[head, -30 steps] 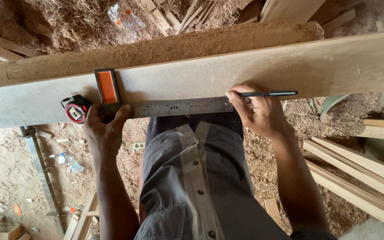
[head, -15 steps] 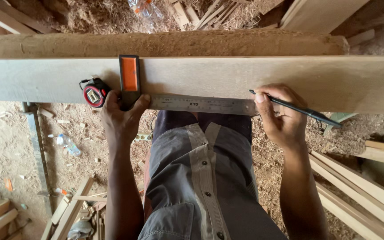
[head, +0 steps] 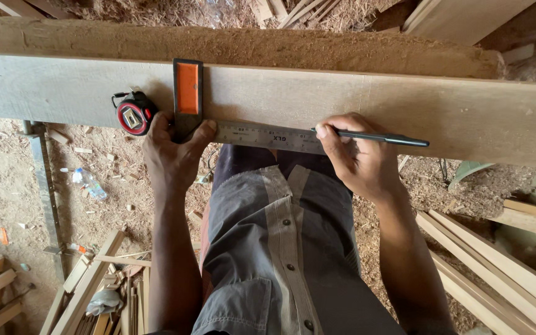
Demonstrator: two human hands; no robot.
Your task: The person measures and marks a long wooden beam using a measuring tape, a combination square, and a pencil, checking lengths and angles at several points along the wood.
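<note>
A long pale wooden plank (head: 404, 105) lies across the view. On it rests a try square: its orange and black stock (head: 187, 93) points away from me and its steel ruler blade (head: 268, 136) runs along the plank's near edge. My left hand (head: 172, 152) grips the near end of the stock and presses it down. My right hand (head: 355, 152) holds a dark pencil (head: 379, 138) with its tip at the upper edge of the blade. A red and black tape measure (head: 134, 116) sits on the plank just left of my left hand.
Behind the plank runs a rougher timber (head: 249, 46) covered in sawdust. Wooden strips (head: 504, 260) lie on the floor at the right, offcuts (head: 100, 291) at the lower left. A metal bar (head: 44, 186) and a plastic bottle (head: 88, 184) lie on the sawdust floor at left.
The view has shifted, so the plank and square now sit further right in the frame. My right hand has drawn the pencil leftward along the blade. The left hand keeps its grip on the stock.
</note>
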